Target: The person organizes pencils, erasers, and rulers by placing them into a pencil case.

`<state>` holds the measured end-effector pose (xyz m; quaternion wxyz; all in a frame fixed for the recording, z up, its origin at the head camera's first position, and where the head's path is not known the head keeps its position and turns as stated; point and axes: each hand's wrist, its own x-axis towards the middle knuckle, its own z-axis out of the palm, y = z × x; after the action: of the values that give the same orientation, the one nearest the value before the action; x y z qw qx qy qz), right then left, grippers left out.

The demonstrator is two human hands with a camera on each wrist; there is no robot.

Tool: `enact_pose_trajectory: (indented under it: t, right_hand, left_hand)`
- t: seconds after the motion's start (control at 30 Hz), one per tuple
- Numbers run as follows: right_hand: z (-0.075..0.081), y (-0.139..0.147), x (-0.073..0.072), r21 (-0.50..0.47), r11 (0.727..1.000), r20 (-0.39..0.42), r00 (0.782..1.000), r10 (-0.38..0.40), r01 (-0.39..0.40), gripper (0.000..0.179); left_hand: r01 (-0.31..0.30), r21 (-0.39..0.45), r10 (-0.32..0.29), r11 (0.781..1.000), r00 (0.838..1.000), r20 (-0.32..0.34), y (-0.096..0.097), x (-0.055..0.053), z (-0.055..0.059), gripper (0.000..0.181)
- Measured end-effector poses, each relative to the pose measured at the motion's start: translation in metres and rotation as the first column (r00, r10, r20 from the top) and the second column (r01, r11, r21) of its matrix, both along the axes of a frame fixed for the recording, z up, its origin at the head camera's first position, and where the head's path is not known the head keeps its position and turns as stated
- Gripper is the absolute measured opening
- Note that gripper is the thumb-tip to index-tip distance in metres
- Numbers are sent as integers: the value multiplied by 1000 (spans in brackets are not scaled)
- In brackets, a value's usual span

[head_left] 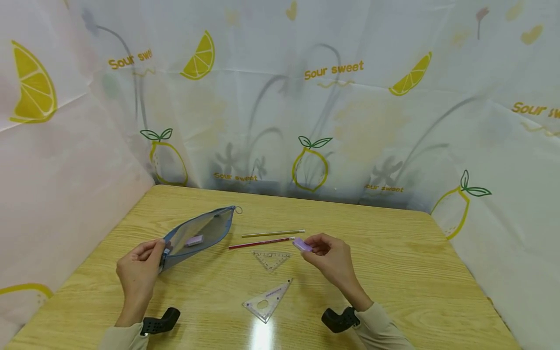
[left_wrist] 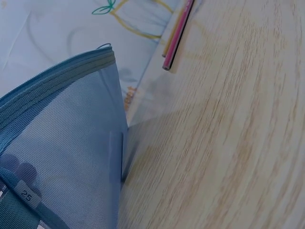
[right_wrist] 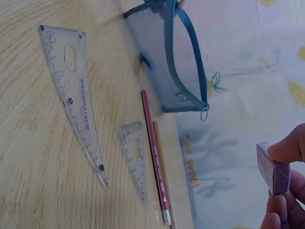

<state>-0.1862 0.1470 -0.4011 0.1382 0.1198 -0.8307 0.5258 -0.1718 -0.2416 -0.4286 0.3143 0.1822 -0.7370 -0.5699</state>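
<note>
Fingers [head_left: 147,247] of the left hand [head_left: 138,272] clamp the near-left end of a blue mesh pouch [head_left: 213,231]; through the left wrist feed I make out fingertips behind the mesh, close to a "25" label [left_wrist: 27,194]. I judge this grip is chosen to tip the zipped rim up and hold its mouth gaping toward the other hand. Just to the right of those fingers, inside the pouch, lies a lilac block [head_left: 194,240] that I take for an eraser.

Between the two sets of fingers, small things lie flat on the desk [head_left: 407,262]. A red pencil [head_left: 261,243] points its pale end toward the right fingers, with a gold pencil [head_left: 273,234] near it on the far side. Closer to me than either set of fingers sits a large clear set square [head_left: 276,293]; a smaller set square [head_left: 259,255] rests left of the right fingers. I read that spread as handy, since each piece can be reached singly.

Rightmost, the right hand [head_left: 334,260] pinches a second lilac block [head_left: 302,244] between thumb and fingers, raised off the wood. My right wrist feed shows most of it projecting past the fingertips, probably so its leading end stays free.
</note>
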Motion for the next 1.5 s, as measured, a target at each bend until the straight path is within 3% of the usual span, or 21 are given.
enact_pose_trajectory:
  t: [0.37, 0.7, 1.0, 1.23, 1.5]
  right_hand:
    - [11, -16, -1, -35, 996, -44, 996, 82, -84, 16]
    - [26, -33, -3, -30, 981, -104, 977, 185, -189, 17]
    - [38, -52, -3, -14, 969, -69, 967, 244, -245, 21]
    - [71, -64, 11, -17, 956, -67, 954, 292, -294, 17]
    - [75, -73, 7, -8, 941, -66, 939, 336, -337, 17]
  left_hand:
    - [-9, -27, 9, 1000, 1000, -8, 3, 1, 3, 26]
    - [5, -17, -5, 1000, 1000, -14, 3, 2, 3, 26]
    - [9, -16, -9, 1000, 1000, -8, 2, 2, 3, 26]
    - [13, -30, -14, 999, 1000, -19, 3, 2, 3, 26]
    - [16, -32, -17, 999, 999, -29, 4, 2, 2, 25]
